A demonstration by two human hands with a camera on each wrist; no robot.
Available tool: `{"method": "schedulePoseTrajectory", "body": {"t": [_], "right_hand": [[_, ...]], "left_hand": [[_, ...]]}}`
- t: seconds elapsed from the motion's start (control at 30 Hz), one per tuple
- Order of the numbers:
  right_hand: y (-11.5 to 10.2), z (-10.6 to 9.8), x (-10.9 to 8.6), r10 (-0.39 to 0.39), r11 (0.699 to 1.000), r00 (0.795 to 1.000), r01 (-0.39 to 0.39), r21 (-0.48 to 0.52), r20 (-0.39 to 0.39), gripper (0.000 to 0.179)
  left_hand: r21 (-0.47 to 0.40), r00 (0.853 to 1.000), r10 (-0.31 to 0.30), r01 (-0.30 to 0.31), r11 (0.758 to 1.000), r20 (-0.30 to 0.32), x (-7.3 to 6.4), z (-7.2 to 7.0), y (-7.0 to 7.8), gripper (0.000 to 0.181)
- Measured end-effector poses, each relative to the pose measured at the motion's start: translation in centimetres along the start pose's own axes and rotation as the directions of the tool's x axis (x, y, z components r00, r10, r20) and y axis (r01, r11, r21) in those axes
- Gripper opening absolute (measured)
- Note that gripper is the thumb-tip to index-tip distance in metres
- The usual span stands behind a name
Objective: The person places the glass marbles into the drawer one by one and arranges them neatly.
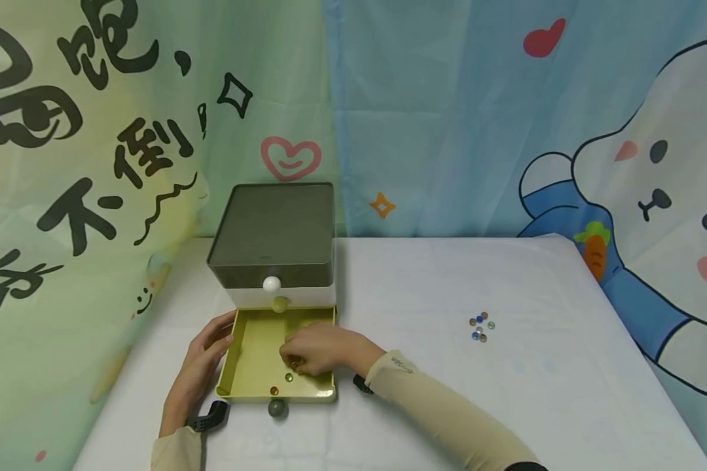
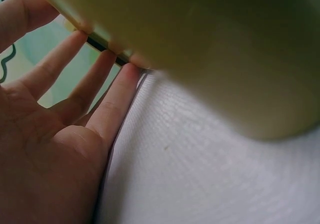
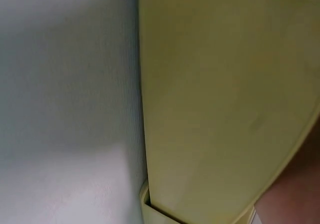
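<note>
The yellow-green drawer (image 1: 253,353) of a small box (image 1: 273,226) with a grey top is pulled out toward me. My left hand (image 1: 199,360) rests along its left side. In the left wrist view, nearly straight fingertips (image 2: 131,73) touch the drawer's edge. My right hand (image 1: 321,350) reaches inside over the right wall, its fingers curled down around small glass beads (image 1: 295,364); how many is hidden. Close by on the drawer floor lie a greenish bead (image 1: 289,377) and an amber bead (image 1: 273,390). The right wrist view mostly shows the drawer's outer wall (image 3: 210,108).
Several blue, brown and clear beads (image 1: 480,319) lie grouped on the white tablecloth (image 1: 412,288) to the right. Knobs mark the drawer fronts: white (image 1: 271,284), green (image 1: 279,304) and grey (image 1: 277,409). A printed curtain (image 1: 424,131) hangs behind.
</note>
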State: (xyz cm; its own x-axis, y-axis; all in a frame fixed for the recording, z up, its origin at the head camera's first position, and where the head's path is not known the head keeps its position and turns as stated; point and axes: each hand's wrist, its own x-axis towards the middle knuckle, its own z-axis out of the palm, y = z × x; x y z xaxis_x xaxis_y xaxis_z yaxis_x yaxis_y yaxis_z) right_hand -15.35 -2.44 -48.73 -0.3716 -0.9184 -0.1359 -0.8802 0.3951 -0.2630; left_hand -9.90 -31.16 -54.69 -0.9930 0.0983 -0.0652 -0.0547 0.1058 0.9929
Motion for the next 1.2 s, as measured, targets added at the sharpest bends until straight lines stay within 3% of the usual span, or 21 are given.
{"method": "schedulePoseTrajectory", "body": {"t": [0.4,0.67,1.2], "right_hand": [[-0.1,0.5,0.4,0.012,1.000,1.000,-0.012,0.016,0.024,0.006],[0.0,-0.1,0.1,0.011,0.996,1.000,-0.013,0.084,0.021,0.007],[0.3,-2.1,-1.9,0.039,0.988,0.997,-0.029,0.149,-0.068,0.018]], "left_hand": [[-0.001,1.000,-0.005,0.005,1.000,-0.005,0.0,0.1,-0.1,0.054],[-0.006,1.000,-0.004,0.004,1.000,0.001,-0.1,0.2,-0.1,0.054],[-0.002,1.000,-0.008,0.008,1.000,-0.002,0.0,0.1,0.2,0.054]]}}
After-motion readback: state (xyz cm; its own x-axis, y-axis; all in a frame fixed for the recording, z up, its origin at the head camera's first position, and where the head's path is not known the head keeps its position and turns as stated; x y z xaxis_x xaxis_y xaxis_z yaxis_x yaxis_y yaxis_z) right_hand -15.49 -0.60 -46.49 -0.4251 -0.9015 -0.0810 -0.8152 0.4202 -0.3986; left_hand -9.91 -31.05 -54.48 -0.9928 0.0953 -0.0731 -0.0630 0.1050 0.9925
